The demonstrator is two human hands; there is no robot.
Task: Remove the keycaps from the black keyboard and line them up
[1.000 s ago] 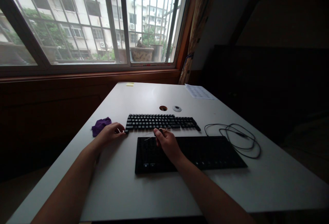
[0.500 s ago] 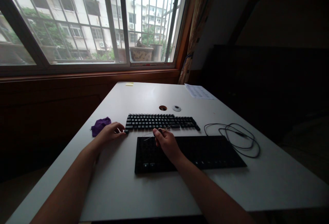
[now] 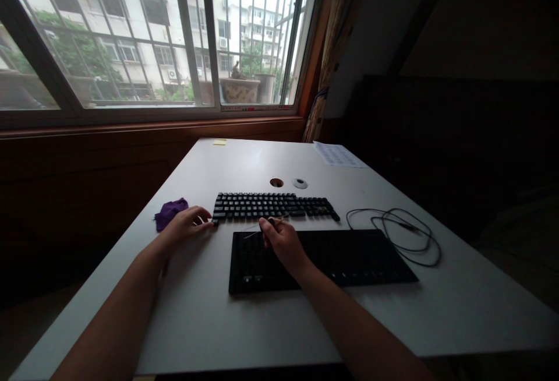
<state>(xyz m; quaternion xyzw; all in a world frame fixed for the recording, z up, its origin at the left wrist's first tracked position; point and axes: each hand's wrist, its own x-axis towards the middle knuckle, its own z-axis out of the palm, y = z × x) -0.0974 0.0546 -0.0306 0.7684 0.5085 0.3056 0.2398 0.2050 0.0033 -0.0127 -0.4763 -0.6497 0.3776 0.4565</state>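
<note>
My left hand [image 3: 192, 222] rests on the table with its thumb and fingertips at a small black keycap [image 3: 215, 223]. That keycap lies at the near left corner of several rows of loose black keycaps [image 3: 257, 206]. Closed in my right hand [image 3: 282, 240] is a wire keycap puller [image 3: 251, 230], its thin wires pointing left and its dark handle mostly hidden by my fingers. Below that hand lies the black keyboard base [image 3: 358, 256], which looks mostly stripped of keycaps. A few pale spots show along its near edge.
On the white table [image 3: 218, 328], a crumpled purple cloth [image 3: 170, 213] sits left of my left hand. A black cable [image 3: 430, 241] loops at the right. Farther back are a cable hole [image 3: 276, 183], its round cover [image 3: 300, 183], a printed sheet [image 3: 338, 155] and a yellow note [image 3: 219, 142].
</note>
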